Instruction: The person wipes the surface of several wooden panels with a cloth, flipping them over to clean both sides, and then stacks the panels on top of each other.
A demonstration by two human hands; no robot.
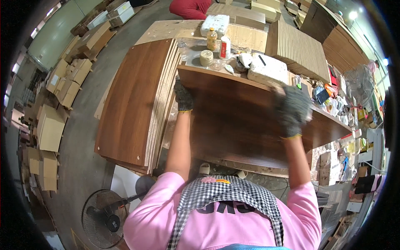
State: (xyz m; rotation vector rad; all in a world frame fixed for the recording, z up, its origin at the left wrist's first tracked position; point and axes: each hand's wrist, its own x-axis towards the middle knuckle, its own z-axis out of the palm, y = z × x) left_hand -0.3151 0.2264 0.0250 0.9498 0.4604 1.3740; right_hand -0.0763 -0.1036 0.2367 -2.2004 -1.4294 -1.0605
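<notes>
A large dark brown wood-grain board [237, 121] stands tilted in front of me, its long far edge raised above the table. My left hand [183, 96], in a dark grey knit glove with a yellow cuff, is closed on the board's left end. Over the right part of the board is my right hand [293, 109], gloved alike and smeared by motion; its fingers do not show clearly, and a pale patch at its edge cannot be made out. Left of the board lies a stack of similar brown boards [133, 96] with pale raw edges.
Beyond the board, the worktable [193, 56] bears a yellow bottle [212, 39], a white-and-red container [225, 48], a cream tub [206, 58] and a white wrapped block [268, 70]. Clutter [329, 98] fills the right end. A floor fan [106, 216] stands lower left. A person in red [189, 8] is at the back.
</notes>
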